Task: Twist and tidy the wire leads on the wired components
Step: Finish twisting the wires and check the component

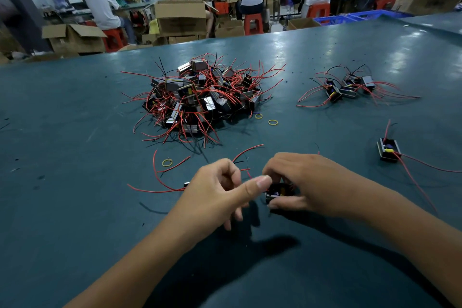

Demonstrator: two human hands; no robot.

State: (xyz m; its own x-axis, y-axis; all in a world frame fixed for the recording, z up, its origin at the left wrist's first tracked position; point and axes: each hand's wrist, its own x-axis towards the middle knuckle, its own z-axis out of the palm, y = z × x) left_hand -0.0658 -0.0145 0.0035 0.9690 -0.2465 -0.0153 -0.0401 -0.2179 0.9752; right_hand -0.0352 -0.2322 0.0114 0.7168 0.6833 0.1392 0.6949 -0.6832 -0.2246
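Red leads point(246, 174) run up between our two hands at the near middle of the green table point(75, 207). Our right hand point(297, 180) grasps the small black component point(278, 191), fingers curled over it and thumb beneath. Our left hand point(215, 192) has its fingers curled where the leads pass and its thumb stretched toward the component, though we cannot tell whether it truly pinches a wire. A second component point(186, 184) lies half hidden behind the left hand, its long red wire point(160, 177) looping to the left. We judge the risk is tangling: twisting could catch that stray wire, or a hard pull could strain the leads where they enter the component.
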